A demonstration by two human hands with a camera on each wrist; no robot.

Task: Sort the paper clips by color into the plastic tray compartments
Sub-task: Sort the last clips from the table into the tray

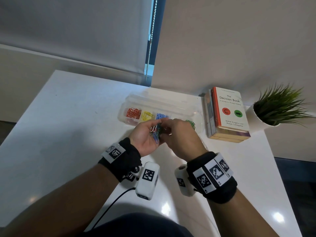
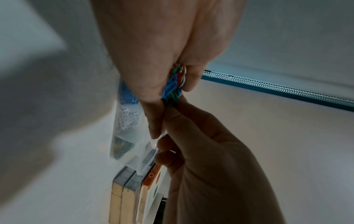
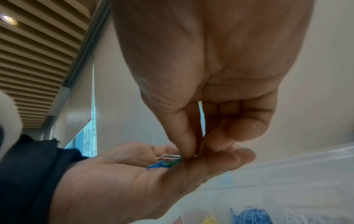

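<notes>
The person's left hand (image 1: 145,136) is turned palm up above the glossy white table (image 1: 68,117), its fingers gently curved to cradle a small mixed heap of blue, green, red and white wire paper clips (image 1: 156,132); in the left wrist view that same heap (image 2: 173,84) sits wedged in the fold of the cupped palm. The right hand (image 1: 183,137) comes in from three o'clock, palm down, with thumb and forefinger tips (image 3: 186,150) pressed together down in the heap; whether they have hold of a single clip cannot be told, as the contact is hidden between the fingers. Just past the hands at twelve o'clock lies the clear plastic compartment tray (image 1: 181,106) with its lid folded open behind. Its compartments hold, from nine o'clock to three o'clock, sorted red clips (image 1: 133,112), yellow clips (image 1: 147,115), blue clips (image 1: 161,115) and, at the far end, green clips (image 1: 190,124); the left wrist view also shows a compartment of white clips (image 2: 127,119) between blue and green. At two o'clock from the tray rests a stack of books (image 1: 227,115), the top one orange and white, and beyond it a spiky green plant in a white pot (image 1: 280,106).
</notes>
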